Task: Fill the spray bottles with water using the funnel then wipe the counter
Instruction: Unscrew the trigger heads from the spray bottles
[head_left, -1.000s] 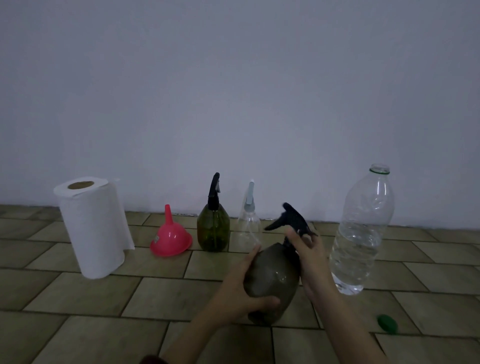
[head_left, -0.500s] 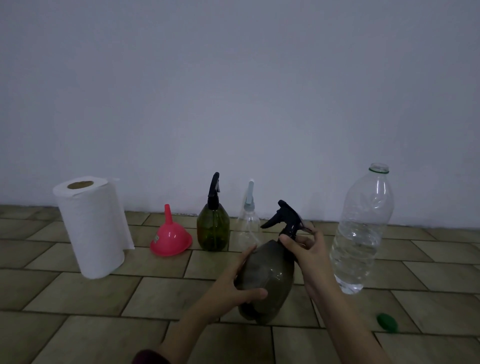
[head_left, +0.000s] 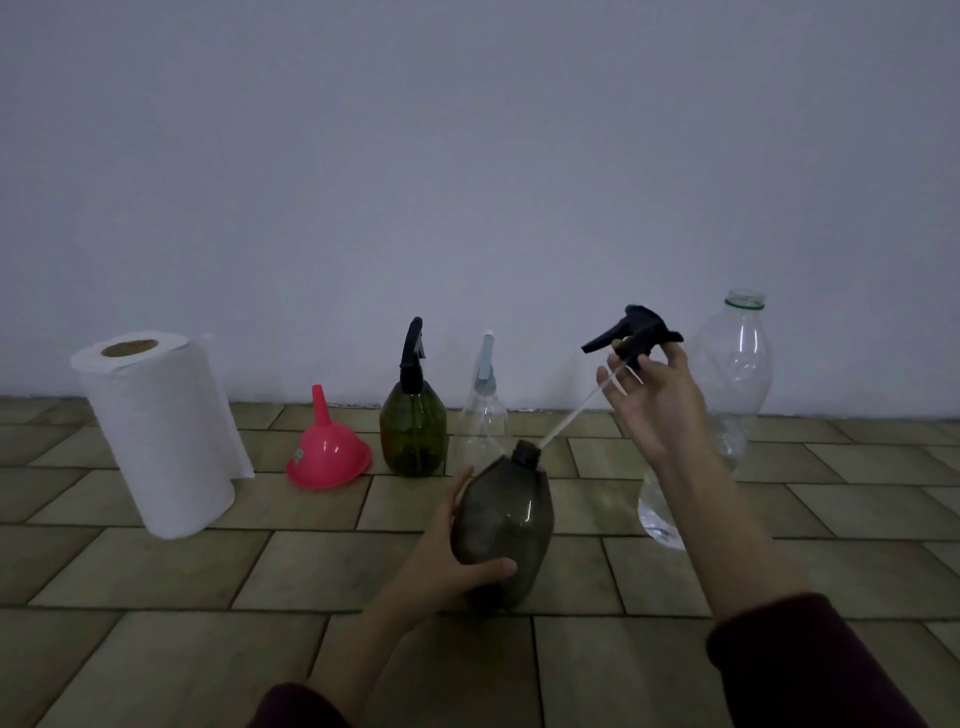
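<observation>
I count three spray bottles on the tiled counter (head_left: 156, 571). The smoky grey one (head_left: 506, 530) is nearest me, tilted, and my left hand (head_left: 447, 558) grips its body, thumb curled across the near side and fingers round the far side. Its neck is open. My right hand (head_left: 652, 400) is raised to the right of it, fingertips pinching the black trigger head (head_left: 631, 332), whose thin white dip tube (head_left: 571, 410) slants down with its lower end at the bottle's mouth.

The other two bottles stand upright near the far wall: a dark green one (head_left: 413, 431) with a black sprayer, and just right of it a clear one (head_left: 484, 421) with a pale blue-grey sprayer.

There is one pink funnel (head_left: 328, 452), mouth down and spout up, left of the green bottle. It carries a small label, too blurred for me to read. One roll of white paper towel (head_left: 156, 431) stands at the far left. One large clear water bottle (head_left: 727, 384), uncapped with a green ring at its neck, stands on the right, partly behind my right forearm; it seems to hold some water low down.
</observation>
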